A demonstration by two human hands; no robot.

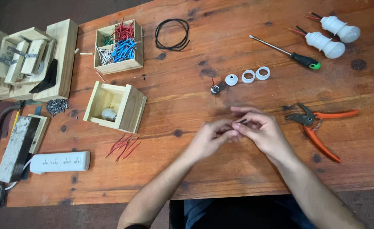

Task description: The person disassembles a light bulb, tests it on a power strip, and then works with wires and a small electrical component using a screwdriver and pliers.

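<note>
1. Worn reddish-brown wooden tabletop (221,169) with dark knots fills the view, seen from above; the person's two forearms come in from the near edge.
2. Nearest the edge, the left hand (208,139) and right hand (261,131) meet over the middle of the table – fingertips pinched together on a small dark thin piece (242,121), too small to identify.
3. Just right of the hands lie orange-handled pruning-style pliers (318,125), jaws pointing left, untouched.
4. Left of the hands, a loose bunch of short red wires (123,146) lies on the wood, with a white plastic power strip (59,162) nearer the left edge.
5. Above the red wires, a pale wooden box on its side (117,106) shows a bulb inside.
6. Beyond the hands sit a small metal lamp base with a red lead (215,88) and three white plastic rings (248,76) in a row.
7. Farther back – a screwdriver with a black and green handle (286,53), a coil of black wire (173,34), and an open wooden box of red, blue, white and green wire pieces (118,46).
8. At the far right corner rest two white bulb assemblies (333,36) with wire leads.
</note>
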